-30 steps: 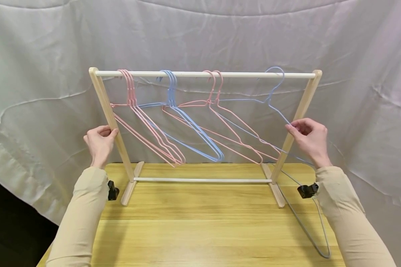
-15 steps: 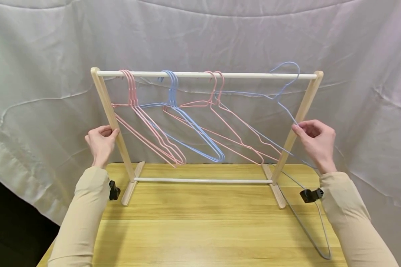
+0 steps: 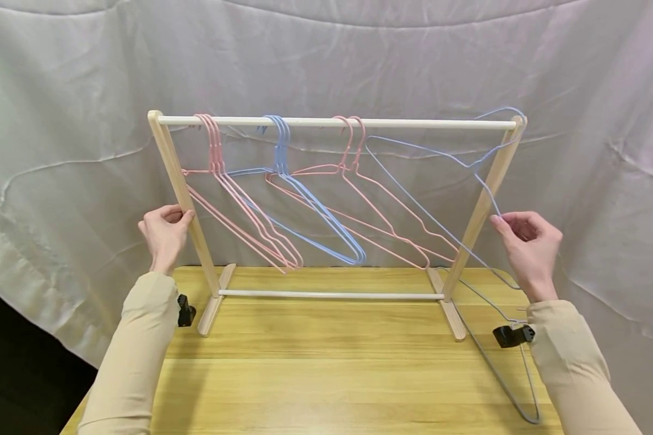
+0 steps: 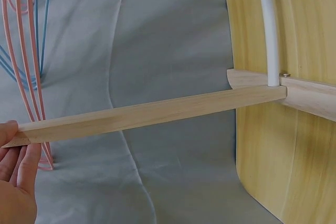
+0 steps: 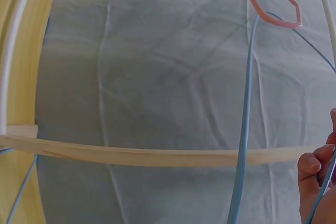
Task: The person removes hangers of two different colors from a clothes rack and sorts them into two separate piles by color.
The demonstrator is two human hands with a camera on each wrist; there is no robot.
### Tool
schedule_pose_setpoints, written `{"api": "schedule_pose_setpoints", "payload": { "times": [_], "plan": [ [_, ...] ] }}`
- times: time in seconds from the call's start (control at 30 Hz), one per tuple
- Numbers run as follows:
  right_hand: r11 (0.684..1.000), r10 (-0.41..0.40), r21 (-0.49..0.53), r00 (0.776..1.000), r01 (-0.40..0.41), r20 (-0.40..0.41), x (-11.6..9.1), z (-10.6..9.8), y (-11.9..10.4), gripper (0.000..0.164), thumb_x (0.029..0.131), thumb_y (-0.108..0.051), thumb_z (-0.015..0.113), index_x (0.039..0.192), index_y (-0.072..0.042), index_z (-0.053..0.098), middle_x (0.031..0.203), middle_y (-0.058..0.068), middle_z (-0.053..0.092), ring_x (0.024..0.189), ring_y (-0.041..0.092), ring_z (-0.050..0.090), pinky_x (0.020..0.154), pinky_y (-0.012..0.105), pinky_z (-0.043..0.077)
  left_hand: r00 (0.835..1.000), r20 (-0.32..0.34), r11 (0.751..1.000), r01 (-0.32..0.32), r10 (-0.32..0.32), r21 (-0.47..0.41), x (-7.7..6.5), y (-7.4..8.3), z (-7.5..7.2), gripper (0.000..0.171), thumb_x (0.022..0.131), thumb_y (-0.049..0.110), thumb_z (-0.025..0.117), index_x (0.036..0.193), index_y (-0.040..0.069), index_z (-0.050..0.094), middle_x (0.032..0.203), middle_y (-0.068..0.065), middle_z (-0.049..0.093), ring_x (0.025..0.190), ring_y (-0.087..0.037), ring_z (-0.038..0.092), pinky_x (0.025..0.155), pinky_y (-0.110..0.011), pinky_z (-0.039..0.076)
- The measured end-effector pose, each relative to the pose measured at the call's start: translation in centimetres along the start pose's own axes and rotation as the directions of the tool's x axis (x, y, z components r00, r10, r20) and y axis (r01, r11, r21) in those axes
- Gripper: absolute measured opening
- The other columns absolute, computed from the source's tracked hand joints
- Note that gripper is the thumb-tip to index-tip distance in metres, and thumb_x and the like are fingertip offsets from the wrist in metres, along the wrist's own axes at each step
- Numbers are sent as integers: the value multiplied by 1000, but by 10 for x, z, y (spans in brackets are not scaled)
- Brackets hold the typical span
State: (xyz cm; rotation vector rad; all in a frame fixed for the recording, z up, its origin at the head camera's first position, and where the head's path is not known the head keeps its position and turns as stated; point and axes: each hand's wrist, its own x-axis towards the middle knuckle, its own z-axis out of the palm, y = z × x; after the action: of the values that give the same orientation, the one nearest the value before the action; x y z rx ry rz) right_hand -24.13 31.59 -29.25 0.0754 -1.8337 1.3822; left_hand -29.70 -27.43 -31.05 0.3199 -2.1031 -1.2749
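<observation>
My left hand point(image 3: 165, 232) pinches the left wooden post of the clothes rack point(image 3: 168, 160); the left wrist view shows its thumb and fingers on that post point(image 4: 131, 118). At the right post, my right hand point(image 3: 533, 251) pinches the shoulder of a light blue wire hanger point(image 3: 413, 198). This hanger is tilted, its hook level with the top right corner of the rack and seemingly above the white rail. In the right wrist view its wire point(image 5: 244, 103) runs in front of the wooden post point(image 5: 142, 156).
On the rail hang several pink hangers point(image 3: 212, 145) at left, several blue hangers point(image 3: 280, 145) near the middle, and two pink hangers point(image 3: 354, 145) farther right. A grey hanger point(image 3: 487, 356) lies on the wooden table point(image 3: 326, 362) by the right foot. Grey curtain point(image 3: 326, 60) hangs behind.
My right hand has moved right and slightly down with the blue hanger, whose hook has shifted from over the rail to the right post's top. The left hand stays on its post.
</observation>
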Motion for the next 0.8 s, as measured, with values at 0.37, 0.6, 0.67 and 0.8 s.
{"api": "schedule_pose_setpoints", "payload": {
  "times": [0.37, 0.6, 0.67, 0.8],
  "plan": [
    [918, 99, 393, 992, -58, -83, -22, -17, 19, 9, 79, 12, 76, 87, 8, 72, 72, -1, 74, 66, 5, 69, 64, 12, 56, 1000, 5, 1000, 2, -2, 4, -1, 0, 0, 31, 92, 22, 72, 115, 0, 75, 115, -24, 70, 139, -21, 42, 115, -38, 25],
    [875, 130, 480, 984, -57, -121, -38, -28, 33, 10, 79, 13, 75, 87, 11, 70, 73, 4, 73, 64, 8, 70, 63, 16, 57, 1000, 1, 1000, 0, 0, 4, -2, 1, 0, 32, 92, 21, 71, 115, 0, 74, 115, -25, 70, 139, -22, 43, 115, -39, 25],
    [867, 130, 497, 981, -43, -142, -42, -31, 38, 10, 79, 14, 75, 87, 11, 70, 73, 4, 73, 63, 8, 70, 63, 16, 57, 1000, -1, 1000, 0, 0, 3, -3, 1, 0, 32, 92, 21, 71, 115, 0, 74, 115, -26, 70, 139, -22, 43, 115, -39, 26],
    [854, 106, 521, 977, 6, -185, -51, -35, 49, 9, 78, 16, 74, 85, 13, 68, 72, 5, 74, 62, 10, 70, 62, 16, 57, 1000, 2, 1000, 1, -1, -1, -3, 2, 1, 32, 92, 22, 71, 115, -1, 74, 115, -26, 70, 139, -22, 41, 114, -40, 25]
  ]
}}
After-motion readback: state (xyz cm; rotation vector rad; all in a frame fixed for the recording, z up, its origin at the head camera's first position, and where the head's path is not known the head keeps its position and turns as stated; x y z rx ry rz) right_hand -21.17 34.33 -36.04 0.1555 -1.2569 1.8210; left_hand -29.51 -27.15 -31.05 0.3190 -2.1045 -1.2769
